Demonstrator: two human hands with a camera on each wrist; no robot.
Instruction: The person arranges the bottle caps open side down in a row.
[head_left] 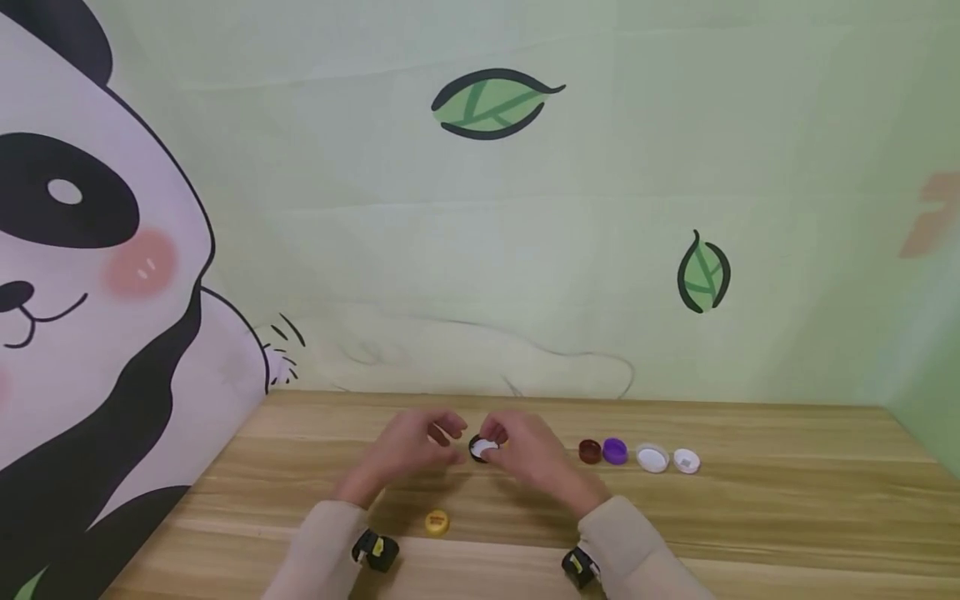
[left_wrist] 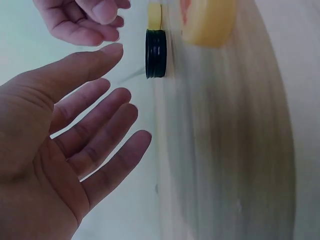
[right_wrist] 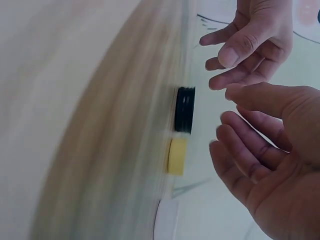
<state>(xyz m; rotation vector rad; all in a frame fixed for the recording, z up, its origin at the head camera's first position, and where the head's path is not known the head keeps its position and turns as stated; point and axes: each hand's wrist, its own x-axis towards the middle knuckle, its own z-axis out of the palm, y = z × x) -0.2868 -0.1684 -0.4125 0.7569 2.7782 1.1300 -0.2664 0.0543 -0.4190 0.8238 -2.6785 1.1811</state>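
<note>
In the head view a black bottle cap (head_left: 477, 450) with a white inside lies between my two hands. My left hand (head_left: 416, 440) hovers on its left, fingers spread and loosely bent, palm bare in the left wrist view. Over the cap's right side hangs my right hand (head_left: 531, 450); its fingertips overlap the cap from above. The right wrist view shows those fingers relaxed, with nothing between them and the black cap (right_wrist: 185, 110) apart from them on the table. Beside it stands a yellow cap (right_wrist: 177, 157), mostly hidden behind my right hand in the head view.
Another yellow cap (head_left: 437, 522) with dark print lies nearer me. To the right is a row: a dark red cap (head_left: 590, 452), a purple cap (head_left: 615, 451), a larger white cap (head_left: 652, 457) and a smaller white one (head_left: 686, 461). A panda-printed wall (head_left: 480, 250) borders the wooden table (head_left: 787, 517).
</note>
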